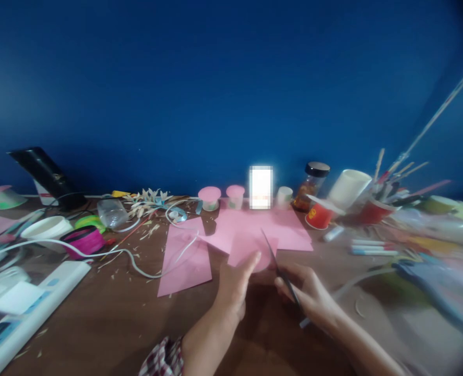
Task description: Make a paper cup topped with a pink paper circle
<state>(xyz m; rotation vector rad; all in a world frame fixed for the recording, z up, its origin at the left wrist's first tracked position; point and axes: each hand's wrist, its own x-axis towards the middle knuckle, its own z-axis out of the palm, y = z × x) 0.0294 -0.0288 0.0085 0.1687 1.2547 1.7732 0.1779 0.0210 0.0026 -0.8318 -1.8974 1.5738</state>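
A piece of pink paper (250,249) with a rounded lower edge is gripped by my left hand (237,282), thumb on top. My right hand (304,292) is closed around a pair of dark scissors (288,282). Their narrow blade points up and left, along the right side of the paper. Whether the blades are apart is too blurred to tell. Behind both hands lies a larger pink sheet (294,230). To the left, another pink sheet (188,269) rests flat on the table, with a white cable across it.
Paper cups with pink tops (209,198) stand by the blue wall, near a bright blurred-out rectangle (261,188). On the right are a dark-lidded jar (313,183), a red cup (319,215) and markers (374,247). A power strip (59,297) and pink tape roll (84,241) lie left.
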